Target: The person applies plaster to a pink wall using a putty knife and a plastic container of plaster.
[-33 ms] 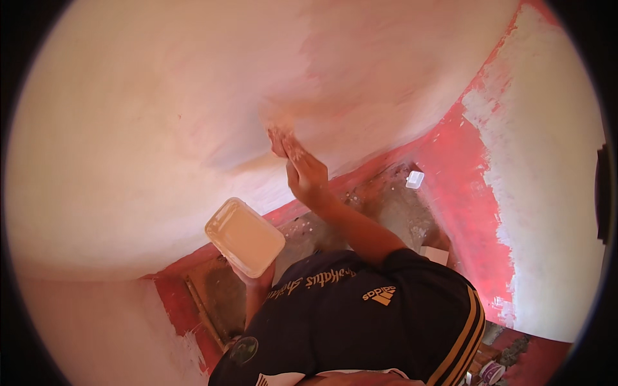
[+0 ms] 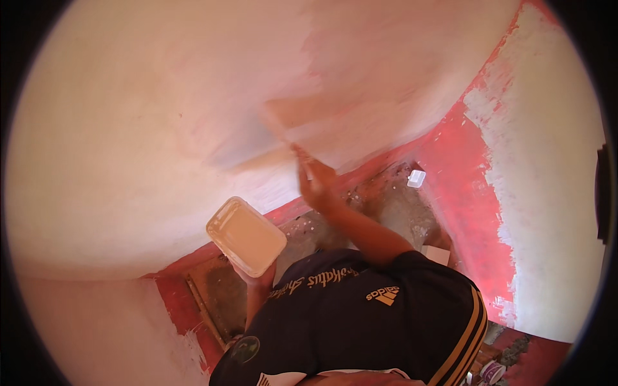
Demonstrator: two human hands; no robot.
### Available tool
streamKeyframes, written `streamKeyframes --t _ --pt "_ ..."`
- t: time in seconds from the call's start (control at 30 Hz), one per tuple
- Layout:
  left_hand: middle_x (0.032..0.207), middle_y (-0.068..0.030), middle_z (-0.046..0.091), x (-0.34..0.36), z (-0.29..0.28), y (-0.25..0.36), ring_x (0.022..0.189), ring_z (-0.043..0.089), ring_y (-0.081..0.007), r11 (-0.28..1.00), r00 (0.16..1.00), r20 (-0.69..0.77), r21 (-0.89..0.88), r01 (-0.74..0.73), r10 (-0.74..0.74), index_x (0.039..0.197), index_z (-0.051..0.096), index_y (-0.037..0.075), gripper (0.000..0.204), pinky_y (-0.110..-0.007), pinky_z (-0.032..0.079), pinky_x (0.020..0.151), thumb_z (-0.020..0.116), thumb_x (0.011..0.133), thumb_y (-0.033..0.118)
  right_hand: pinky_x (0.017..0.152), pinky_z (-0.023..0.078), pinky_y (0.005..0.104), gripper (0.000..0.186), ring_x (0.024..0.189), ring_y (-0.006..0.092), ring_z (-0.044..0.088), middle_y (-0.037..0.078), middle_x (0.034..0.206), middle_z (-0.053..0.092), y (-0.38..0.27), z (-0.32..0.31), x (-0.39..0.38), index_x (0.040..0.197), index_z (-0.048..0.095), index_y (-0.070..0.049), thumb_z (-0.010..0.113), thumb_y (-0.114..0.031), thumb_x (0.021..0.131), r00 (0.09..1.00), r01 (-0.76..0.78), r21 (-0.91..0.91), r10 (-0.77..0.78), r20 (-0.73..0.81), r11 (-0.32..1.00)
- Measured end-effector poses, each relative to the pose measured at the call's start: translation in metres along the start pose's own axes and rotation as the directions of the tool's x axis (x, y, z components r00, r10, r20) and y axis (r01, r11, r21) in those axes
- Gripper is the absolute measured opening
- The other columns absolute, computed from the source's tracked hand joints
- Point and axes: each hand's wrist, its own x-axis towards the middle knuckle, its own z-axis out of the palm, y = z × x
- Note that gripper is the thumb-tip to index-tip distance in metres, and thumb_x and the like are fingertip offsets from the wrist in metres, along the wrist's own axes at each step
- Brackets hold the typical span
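Observation:
My left hand (image 2: 259, 278) is mostly hidden beneath a translucent rectangular plastic tub (image 2: 248, 235), which it holds up near the wall. The tub holds a smooth, cream-coloured paint-like liquid, with smears along its inner sides. My right hand (image 2: 317, 182) is raised against the wall (image 2: 161, 128), its fingers closed around a slim pale tool (image 2: 278, 125). Motion blurs that tool, so I cannot tell its exact kind. Its far end reaches the wall, where a pale coat meets a pinker area, and shadows of hand and tool fall there.
A red band runs along the wall's foot, and the right wall (image 2: 534, 193) is partly pale over red. On the stained floor lie a small white plastic container (image 2: 416, 179) and a pale box (image 2: 436, 255). Wooden poles (image 2: 205, 310) lean at lower left; clutter sits at lower right.
My right hand has shifted down and slightly right, its fingers farther from the wall patch. More of the pale tool shows. The tub in my left hand has hardly moved.

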Motion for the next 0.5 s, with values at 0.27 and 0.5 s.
streamKeyframes --t 0.27,0.5 --pt "0.137 0.0032 0.058 0.0 0.003 -0.009 0.129 0.052 -0.0197 1.0 1.0 0.012 -0.022 -0.008 0.009 0.142 0.051 0.02 0.062 -0.044 0.04 0.109 0.04 0.1 0.065 0.074 0.054 0.0342 0.039 0.09 0.0178 0.071 0.013 0.116 0.074 0.186 -0.126 0.065 0.137 0.062 -0.007 0.054 -0.025 0.103 0.833 -0.365 -0.243 0.199 -0.516 0.899" --pt "0.13 -0.0005 0.058 0.011 0.025 -0.034 0.119 0.055 -0.025 1.0 0.988 -0.155 -0.011 0.015 -0.017 0.139 0.052 0.021 0.062 -0.048 0.046 0.096 0.044 0.097 0.065 0.071 0.057 0.0387 0.037 0.089 0.0315 0.074 0.016 0.117 0.072 0.211 -0.061 0.066 0.136 0.061 -0.004 0.051 -0.011 0.102 0.885 -0.371 -0.329 0.222 -0.409 0.869"
